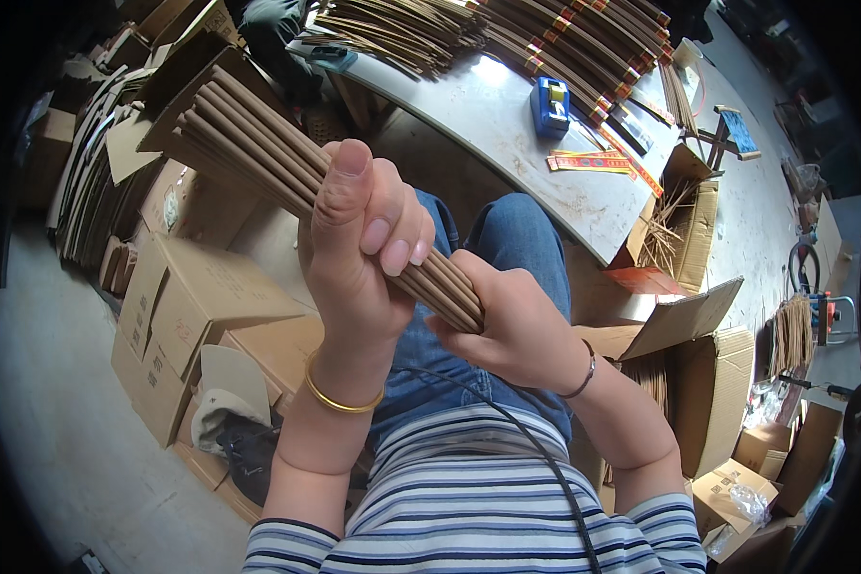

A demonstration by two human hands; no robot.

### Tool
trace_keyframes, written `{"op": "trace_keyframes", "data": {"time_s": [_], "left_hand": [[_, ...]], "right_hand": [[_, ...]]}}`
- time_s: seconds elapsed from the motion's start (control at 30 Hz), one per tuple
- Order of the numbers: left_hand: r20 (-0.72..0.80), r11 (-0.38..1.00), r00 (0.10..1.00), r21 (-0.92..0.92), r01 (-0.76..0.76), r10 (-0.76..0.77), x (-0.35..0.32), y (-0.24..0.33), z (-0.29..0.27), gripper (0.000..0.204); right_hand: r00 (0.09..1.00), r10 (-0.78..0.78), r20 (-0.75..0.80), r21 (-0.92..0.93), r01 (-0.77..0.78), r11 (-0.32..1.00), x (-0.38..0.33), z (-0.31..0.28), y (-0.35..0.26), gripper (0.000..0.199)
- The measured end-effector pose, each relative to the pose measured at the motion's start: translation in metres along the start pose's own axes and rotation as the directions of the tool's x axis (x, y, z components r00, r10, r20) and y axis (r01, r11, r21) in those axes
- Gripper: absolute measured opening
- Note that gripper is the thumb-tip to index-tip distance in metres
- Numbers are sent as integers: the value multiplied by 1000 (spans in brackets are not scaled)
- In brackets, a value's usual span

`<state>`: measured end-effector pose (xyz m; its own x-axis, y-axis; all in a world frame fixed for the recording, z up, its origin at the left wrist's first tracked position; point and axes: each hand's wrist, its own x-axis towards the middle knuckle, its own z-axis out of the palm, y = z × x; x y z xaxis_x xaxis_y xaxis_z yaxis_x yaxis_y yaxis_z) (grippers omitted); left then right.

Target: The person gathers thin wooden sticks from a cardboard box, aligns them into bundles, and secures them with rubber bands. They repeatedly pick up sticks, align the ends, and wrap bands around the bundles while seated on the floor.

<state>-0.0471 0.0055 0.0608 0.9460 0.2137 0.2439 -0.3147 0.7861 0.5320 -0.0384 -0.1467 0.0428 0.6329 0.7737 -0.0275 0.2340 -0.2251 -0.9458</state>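
Note:
A thick bundle of long brown incense sticks (258, 143) slants across in front of my lap, its far end fanning slightly toward the upper left. My left hand (364, 234) is wrapped around the middle of it, thumb pointing up along the sticks. Lower down, my right hand (517, 325) closes around the near end, so the stick tips there are partly covered by my palm and fingers.
Ahead on the grey table (493, 153) lie loose sticks (402, 38), banded bundles (564, 48), a blue tape dispenser (550, 107) and red-yellow paper strips (591, 163). Cardboard boxes (201, 316) stand on the left, with an open carton (713, 392) at the right.

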Motion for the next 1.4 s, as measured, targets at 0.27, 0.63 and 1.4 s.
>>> {"op": "trace_keyframes", "data": {"time_s": [0.27, 0.63, 1.4], "left_hand": [[173, 956, 980, -256, 141, -98, 10, -1, -5, 21], [119, 958, 984, -240, 155, -129, 8, -3, -3, 28], [256, 897, 950, -353, 266, -180, 10, -8, 4, 27]], "right_hand": [[928, 184, 325, 497, -333, 801, -3, -9, -7, 26], [885, 266, 383, 456, -432, 778, -2, -21, -16, 28], [894, 218, 391, 569, -421, 706, -6, -20, -15, 21]]}}
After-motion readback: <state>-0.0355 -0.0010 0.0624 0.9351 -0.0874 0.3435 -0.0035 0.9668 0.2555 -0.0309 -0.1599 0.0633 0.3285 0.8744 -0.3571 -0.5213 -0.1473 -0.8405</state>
